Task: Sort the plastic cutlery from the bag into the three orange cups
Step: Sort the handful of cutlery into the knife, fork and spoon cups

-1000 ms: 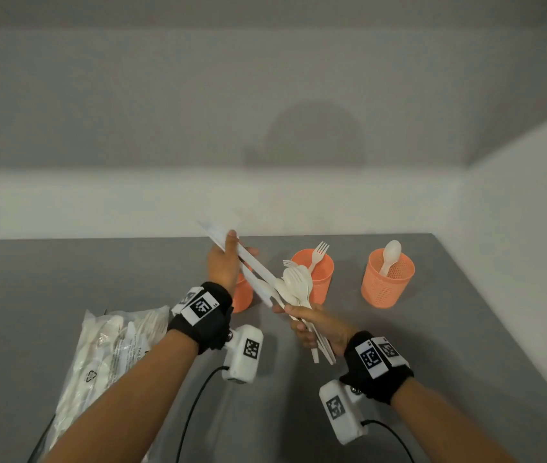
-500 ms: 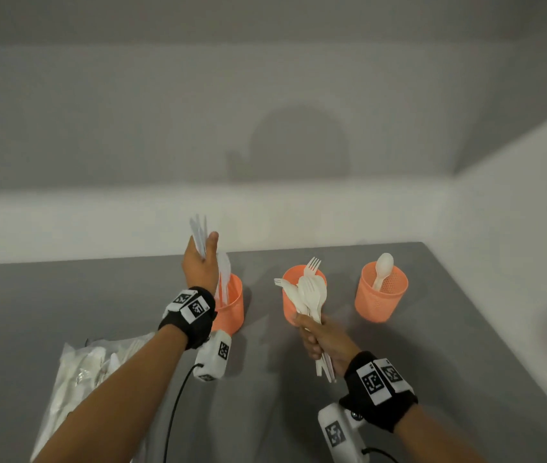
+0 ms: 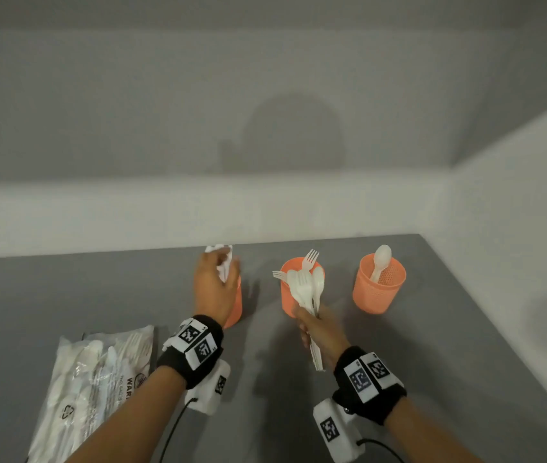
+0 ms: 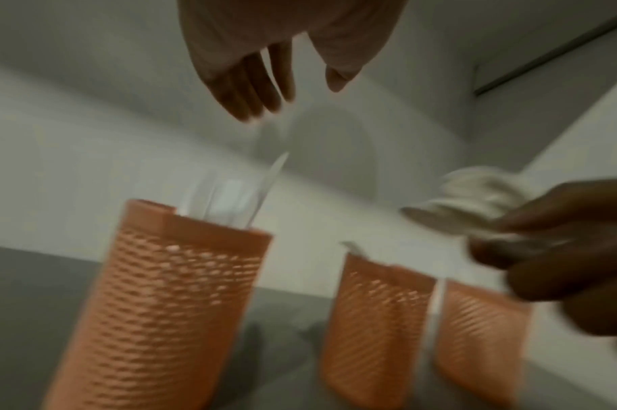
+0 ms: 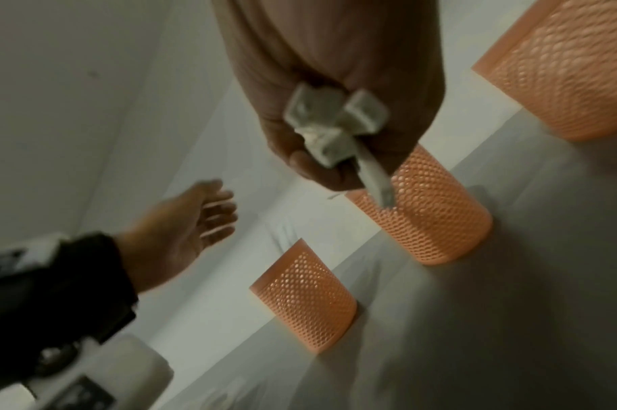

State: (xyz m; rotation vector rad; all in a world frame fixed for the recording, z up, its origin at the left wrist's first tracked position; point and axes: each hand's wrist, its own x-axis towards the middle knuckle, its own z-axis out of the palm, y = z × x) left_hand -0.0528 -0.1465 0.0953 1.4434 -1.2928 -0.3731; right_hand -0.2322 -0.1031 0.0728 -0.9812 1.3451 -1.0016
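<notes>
Head view: nearest lies the bag (image 3: 95, 379) of cutlery on the table (image 3: 432, 379), left of the middle cup (image 3: 290, 295). The right hand (image 3: 318, 329) grips a bundle of forks and spoons (image 3: 305, 289) by the handles before that cup. Left of it, the left hand (image 3: 215, 289) hangs slack-fingered over the knife cup (image 4: 166, 299); light, slick, stiff pieces seem best pinched mid-handle.

3 cups in a row across table (image 3: 98, 295), far side. L cup (image 3: 236, 305) w/ knives (image 4: 229, 197) in it, mostly behind left hand (image 3: 213, 289). Mid cup (image 3: 290, 295) has a fork (image 3: 309, 259), right hand (image 3: 318, 332) w/ cutlery bundle (image 3: 305, 289) in front of it. R cup (image 3: 379, 289) holds a spoon (image 3: 380, 262). Bag (image 3: 98, 382) near edge, L of left arm. Walls behind & to R.
</notes>
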